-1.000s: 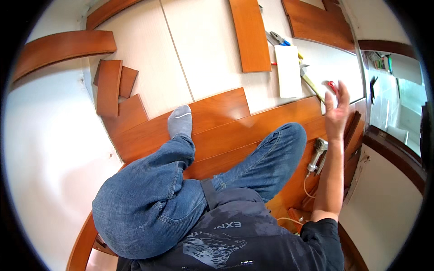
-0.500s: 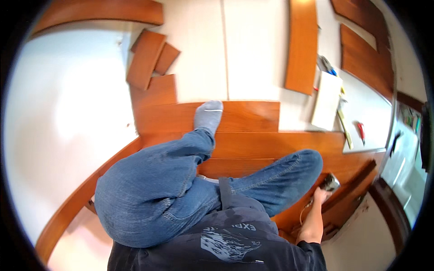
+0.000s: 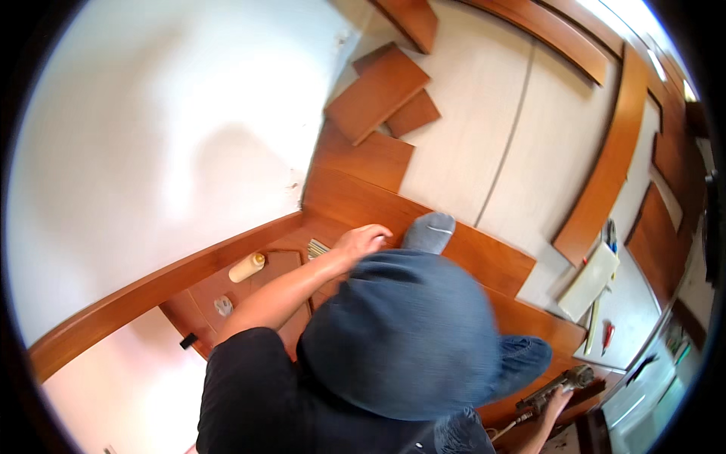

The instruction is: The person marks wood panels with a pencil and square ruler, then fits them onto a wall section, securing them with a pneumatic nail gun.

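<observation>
View swung left since half a second earlier; laid floorboards (image 3: 484, 257) filled mid-frame. Left hand (image 3: 361, 240) had reached out onto them, fingers curled loosely, empty. Right hand (image 3: 554, 401) gripped nail gun (image 3: 563, 382) at lower right, ready for fastening.

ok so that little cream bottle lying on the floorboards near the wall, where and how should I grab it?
Grip the cream bottle around the middle of its round body, coming from above. It lies on its side on the wood floor, so fingers can probably close across its width. Your left hand is nearest; the yellowish cap end looks too narrow for a sure hold.
</observation>
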{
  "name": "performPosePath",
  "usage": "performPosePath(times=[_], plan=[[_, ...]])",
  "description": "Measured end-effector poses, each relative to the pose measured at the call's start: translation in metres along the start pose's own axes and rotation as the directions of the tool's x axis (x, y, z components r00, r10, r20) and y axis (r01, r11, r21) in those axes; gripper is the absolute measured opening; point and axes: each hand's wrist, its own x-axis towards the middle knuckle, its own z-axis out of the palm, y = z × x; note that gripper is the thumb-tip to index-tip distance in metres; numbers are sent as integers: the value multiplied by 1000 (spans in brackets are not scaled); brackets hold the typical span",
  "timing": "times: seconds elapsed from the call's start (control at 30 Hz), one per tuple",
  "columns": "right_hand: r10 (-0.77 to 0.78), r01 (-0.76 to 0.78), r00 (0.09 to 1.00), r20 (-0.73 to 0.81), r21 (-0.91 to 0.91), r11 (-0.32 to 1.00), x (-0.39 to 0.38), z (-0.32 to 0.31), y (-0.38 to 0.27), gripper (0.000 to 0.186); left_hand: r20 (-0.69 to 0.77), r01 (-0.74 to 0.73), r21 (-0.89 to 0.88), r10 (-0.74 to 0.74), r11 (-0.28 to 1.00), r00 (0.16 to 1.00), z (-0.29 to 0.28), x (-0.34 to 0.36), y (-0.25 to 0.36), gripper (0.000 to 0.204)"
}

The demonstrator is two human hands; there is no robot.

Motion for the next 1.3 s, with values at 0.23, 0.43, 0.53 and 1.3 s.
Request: performPosePath(times=[0.23,0.43,0.53,1.3], plan=[[-373,346,887,273,143,927,-125,52,-278,51,-122,-490,-6,485,872,866,23,114,50,20],[-7,-81,740,673,100,992,-184,202,-418,48,-280,-429,-82,393,899,876,55,161,50,20],[203,-308,637,743,4,952,-165,260,-435,52,-166,-487,-48,473,872,865,51,166,49,17],[397,-374,473,787,-228,899,-116,353,-458,58,-91,-452,-57,446,890,890,49,178,46,21]])
